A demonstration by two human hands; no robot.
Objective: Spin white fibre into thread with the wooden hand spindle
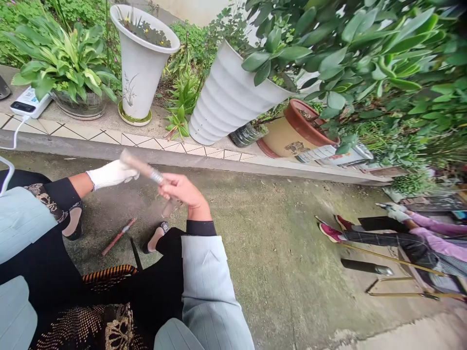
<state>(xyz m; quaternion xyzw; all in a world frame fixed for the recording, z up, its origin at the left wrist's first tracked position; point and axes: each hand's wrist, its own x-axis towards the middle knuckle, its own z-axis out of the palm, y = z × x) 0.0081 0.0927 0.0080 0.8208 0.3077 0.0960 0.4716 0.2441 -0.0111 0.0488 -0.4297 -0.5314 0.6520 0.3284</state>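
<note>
My right hand (180,189), bare, is closed around a brush (144,167) with a pale brown end and a shiny metal band. Motion blurs the brush, and its far end points up and left toward my other hand. In a white glove, my left hand (113,175) has its fingers curled together just beside the brush's pale end. Whether it holds anything small is not clear. On the ground between my feet lies a thin red-handled stick (118,237) with a metal band.
Along a low tiled ledge (153,144) stand a tall white pot (140,73), a ribbed white pot (226,97) and a tan pot (288,131). A white device (31,103) with a cable sits at left. Another person (397,238) sits at right by a dark cylinder (367,267).
</note>
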